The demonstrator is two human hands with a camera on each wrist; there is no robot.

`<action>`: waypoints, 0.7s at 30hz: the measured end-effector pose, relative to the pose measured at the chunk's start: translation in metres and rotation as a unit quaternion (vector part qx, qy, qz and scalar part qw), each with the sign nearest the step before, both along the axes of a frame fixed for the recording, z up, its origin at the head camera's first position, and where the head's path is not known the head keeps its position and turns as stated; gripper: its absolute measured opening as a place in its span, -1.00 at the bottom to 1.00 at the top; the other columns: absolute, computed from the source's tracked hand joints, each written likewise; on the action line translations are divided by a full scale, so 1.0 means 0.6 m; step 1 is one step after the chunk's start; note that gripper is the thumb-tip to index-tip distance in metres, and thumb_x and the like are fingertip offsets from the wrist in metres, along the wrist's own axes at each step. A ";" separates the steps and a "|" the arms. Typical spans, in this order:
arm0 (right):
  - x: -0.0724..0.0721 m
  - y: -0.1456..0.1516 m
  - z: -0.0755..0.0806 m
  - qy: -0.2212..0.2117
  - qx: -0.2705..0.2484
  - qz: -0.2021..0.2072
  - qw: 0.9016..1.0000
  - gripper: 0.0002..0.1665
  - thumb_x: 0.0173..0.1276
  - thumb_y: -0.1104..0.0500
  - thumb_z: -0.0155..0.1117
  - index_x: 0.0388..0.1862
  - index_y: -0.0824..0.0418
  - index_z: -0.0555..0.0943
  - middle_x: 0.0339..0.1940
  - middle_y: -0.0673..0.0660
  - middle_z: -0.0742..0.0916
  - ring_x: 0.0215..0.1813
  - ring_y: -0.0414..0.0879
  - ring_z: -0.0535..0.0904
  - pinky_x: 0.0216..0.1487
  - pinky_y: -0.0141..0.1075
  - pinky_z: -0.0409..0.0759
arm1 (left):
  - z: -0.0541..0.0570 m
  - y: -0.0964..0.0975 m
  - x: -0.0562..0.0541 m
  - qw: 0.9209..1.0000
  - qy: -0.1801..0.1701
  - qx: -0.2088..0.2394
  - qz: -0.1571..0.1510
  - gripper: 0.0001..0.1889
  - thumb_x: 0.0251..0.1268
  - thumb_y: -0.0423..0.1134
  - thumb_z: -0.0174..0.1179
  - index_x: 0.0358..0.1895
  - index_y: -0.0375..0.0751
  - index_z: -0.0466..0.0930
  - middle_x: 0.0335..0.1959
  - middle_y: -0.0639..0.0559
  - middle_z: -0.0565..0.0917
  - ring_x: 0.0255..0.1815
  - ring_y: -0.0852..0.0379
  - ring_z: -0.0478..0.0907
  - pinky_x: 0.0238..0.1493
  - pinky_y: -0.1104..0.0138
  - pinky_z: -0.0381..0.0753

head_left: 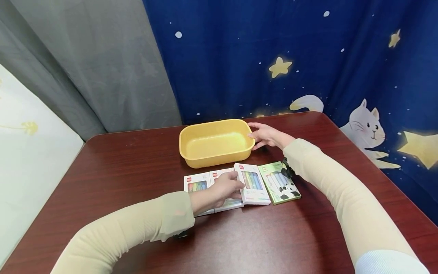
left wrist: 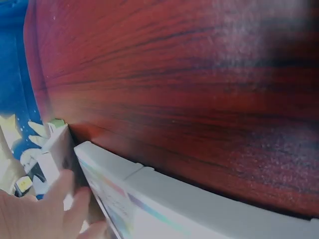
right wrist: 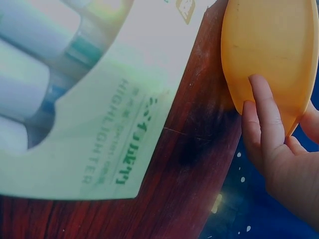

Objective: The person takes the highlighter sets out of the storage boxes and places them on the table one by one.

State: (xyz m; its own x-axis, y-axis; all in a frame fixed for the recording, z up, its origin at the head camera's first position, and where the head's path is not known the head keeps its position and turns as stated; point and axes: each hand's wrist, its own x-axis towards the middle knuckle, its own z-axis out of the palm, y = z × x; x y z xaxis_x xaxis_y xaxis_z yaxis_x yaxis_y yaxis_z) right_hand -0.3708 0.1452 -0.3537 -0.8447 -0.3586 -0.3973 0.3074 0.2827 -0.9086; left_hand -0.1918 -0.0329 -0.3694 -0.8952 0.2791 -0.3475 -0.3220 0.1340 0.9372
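Observation:
My left hand [head_left: 224,190] pinches the left edge of a white pen box [head_left: 253,184] with a clear window. That edge is tipped up from the table in the left wrist view. Two more white boxes, the far-left one [head_left: 197,182] and the one under my hand [head_left: 229,204], lie side by side, partly covered by the hand. A green highlighter box [head_left: 278,182] with a panda print lies to the right. At the right end of the yellow plastic basin [head_left: 219,159], my right hand [head_left: 268,135] grips the rim, fingers [right wrist: 269,117] along the outer wall.
The dark red wooden table [head_left: 137,163] carries everything, the basin standing behind the row of boxes. A blue curtain [head_left: 232,68] with stars and a grey curtain [head_left: 113,64] hang past its far edge. A white panel [head_left: 30,152] stands at the left.

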 end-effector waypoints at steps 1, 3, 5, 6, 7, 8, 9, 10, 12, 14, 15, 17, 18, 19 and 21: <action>0.000 0.000 0.000 -0.001 0.002 -0.001 1.000 -0.23 0.41 0.30 -0.03 0.48 0.02 -0.10 0.29 0.35 0.35 -0.17 -0.01 0.61 -0.23 -0.10 0.64 | 0.002 -0.001 0.002 1.000 0.000 -0.004 -0.007 -0.34 0.11 -0.53 0.00 0.32 -0.57 0.00 0.32 -0.43 0.14 0.05 -0.14 0.48 -0.22 0.27 0.63; 0.000 0.000 0.001 -0.002 0.006 -0.003 1.000 -0.23 0.41 0.29 -0.03 0.48 0.00 -0.09 0.29 0.34 0.36 -0.15 0.00 0.61 -0.23 -0.10 0.64 | 0.005 -0.003 0.006 1.000 0.004 -0.014 -0.018 -0.41 0.11 -0.53 0.01 0.26 -0.63 0.10 0.33 -0.44 0.11 0.11 -0.18 0.43 -0.07 0.22 0.59; -0.001 -0.001 0.001 -0.002 0.010 -0.006 1.000 -0.24 0.41 0.29 -0.02 0.47 -0.01 -0.08 0.28 0.32 0.37 -0.13 0.01 0.61 -0.23 -0.10 0.64 | 0.007 -0.005 0.009 0.999 0.011 -0.025 -0.025 -0.43 0.10 -0.52 0.01 0.22 -0.66 0.13 0.33 -0.45 0.11 0.12 -0.21 0.41 0.01 0.18 0.54; -0.001 -0.001 0.001 -0.003 0.010 -0.006 1.000 -0.24 0.41 0.29 -0.02 0.47 -0.01 -0.08 0.28 0.31 0.38 -0.13 0.01 0.61 -0.22 -0.10 0.64 | 0.009 -0.007 0.010 0.999 0.016 -0.029 -0.027 -0.44 0.09 -0.52 0.00 0.21 -0.68 0.14 0.32 -0.47 0.13 0.12 -0.22 0.41 0.03 0.18 0.53; -0.001 -0.001 0.001 -0.002 0.010 -0.006 1.000 -0.24 0.41 0.28 -0.02 0.47 -0.01 -0.08 0.28 0.31 0.38 -0.14 0.00 0.61 -0.22 -0.10 0.64 | 0.011 -0.008 0.010 0.999 0.019 -0.033 -0.028 -0.44 0.10 -0.51 0.00 0.21 -0.68 0.15 0.31 -0.47 0.14 0.12 -0.23 0.42 0.05 0.17 0.51; -0.001 -0.001 0.001 -0.001 0.009 -0.005 1.000 -0.24 0.41 0.28 -0.02 0.47 -0.01 -0.08 0.28 0.32 0.38 -0.14 0.00 0.61 -0.22 -0.10 0.64 | 0.012 -0.009 0.009 0.999 0.022 -0.036 -0.027 -0.44 0.09 -0.51 0.00 0.20 -0.67 0.15 0.30 -0.48 0.15 0.11 -0.23 0.42 0.06 0.17 0.51; -0.001 -0.001 0.001 -0.001 0.009 -0.004 1.000 -0.24 0.41 0.28 -0.02 0.47 0.00 -0.08 0.27 0.33 0.38 -0.16 -0.01 0.61 -0.22 -0.10 0.64 | 0.013 -0.011 0.008 0.999 0.025 -0.036 -0.026 -0.40 0.09 -0.51 -0.01 0.24 -0.67 0.09 0.29 -0.50 0.16 0.11 -0.25 0.42 0.06 0.16 0.51; -0.001 -0.001 0.001 0.000 0.008 -0.004 1.000 -0.24 0.41 0.28 -0.02 0.47 0.00 -0.08 0.27 0.33 0.38 -0.17 -0.01 0.61 -0.22 -0.10 0.64 | 0.014 -0.012 0.006 0.999 0.027 -0.034 -0.026 -0.40 0.08 -0.51 -0.02 0.24 -0.67 0.09 0.28 -0.50 0.16 0.11 -0.25 0.42 0.07 0.16 0.50; 0.000 -0.001 0.000 0.001 0.006 -0.002 1.000 -0.24 0.41 0.28 -0.02 0.47 0.01 -0.09 0.27 0.35 0.37 -0.19 -0.02 0.62 -0.23 -0.10 0.64 | 0.016 -0.014 0.002 0.999 0.027 -0.028 -0.022 -0.39 0.07 -0.52 -0.02 0.25 -0.66 0.08 0.27 -0.51 0.17 0.11 -0.25 0.42 0.08 0.15 0.50; 0.000 -0.001 0.000 0.003 0.005 -0.001 1.000 -0.24 0.41 0.28 -0.03 0.48 0.01 -0.10 0.28 0.35 0.37 -0.15 0.01 0.61 -0.22 -0.09 0.64 | 0.015 -0.015 -0.003 0.999 0.025 -0.020 -0.020 -0.39 0.07 -0.52 -0.03 0.26 -0.66 0.07 0.28 -0.49 0.17 0.14 -0.26 0.40 0.11 0.13 0.47; 0.001 -0.001 -0.001 0.004 0.005 -0.002 1.000 -0.24 0.41 0.29 -0.03 0.48 0.01 -0.09 0.28 0.34 0.37 -0.13 0.02 0.61 -0.22 -0.09 0.64 | 0.015 -0.015 -0.006 0.999 0.022 -0.015 -0.020 -0.39 0.07 -0.52 -0.04 0.26 -0.66 0.06 0.29 -0.49 0.17 0.16 -0.26 0.38 0.13 0.12 0.45; 0.002 -0.001 -0.001 0.005 0.005 -0.003 1.000 -0.24 0.41 0.29 -0.03 0.48 0.01 -0.09 0.29 0.33 0.36 -0.09 0.05 0.59 -0.22 -0.09 0.64 | 0.014 -0.016 -0.011 1.000 0.013 -0.011 -0.016 -0.39 0.08 -0.53 -0.03 0.26 -0.65 0.06 0.29 -0.47 0.17 0.14 -0.25 0.39 0.14 0.12 0.44; 0.002 -0.001 -0.001 0.005 0.006 -0.004 1.000 -0.24 0.41 0.29 -0.03 0.48 0.00 -0.09 0.30 0.32 0.37 -0.08 0.05 0.58 -0.22 -0.09 0.64 | 0.013 -0.017 -0.013 1.000 0.007 -0.011 -0.014 -0.39 0.09 -0.53 -0.03 0.26 -0.64 0.06 0.30 -0.46 0.18 0.13 -0.24 0.40 0.14 0.12 0.44; 0.002 -0.001 -0.001 0.005 0.007 -0.006 1.000 -0.24 0.41 0.29 -0.03 0.47 0.01 -0.08 0.30 0.32 0.36 -0.07 0.06 0.58 -0.22 -0.08 0.64 | 0.012 -0.017 -0.015 1.000 0.002 -0.009 -0.012 -0.40 0.10 -0.53 -0.03 0.26 -0.64 0.06 0.30 -0.44 0.18 0.12 -0.22 0.41 0.14 0.13 0.44; 0.002 -0.001 -0.001 0.005 0.008 -0.010 1.000 -0.25 0.41 0.28 -0.02 0.47 0.01 -0.07 0.30 0.32 0.36 -0.09 0.04 0.58 -0.22 -0.09 0.64 | 0.011 -0.016 -0.018 1.000 -0.006 -0.007 -0.007 -0.40 0.10 -0.54 -0.03 0.26 -0.63 0.07 0.31 -0.43 0.18 0.04 -0.16 0.45 0.12 0.15 0.47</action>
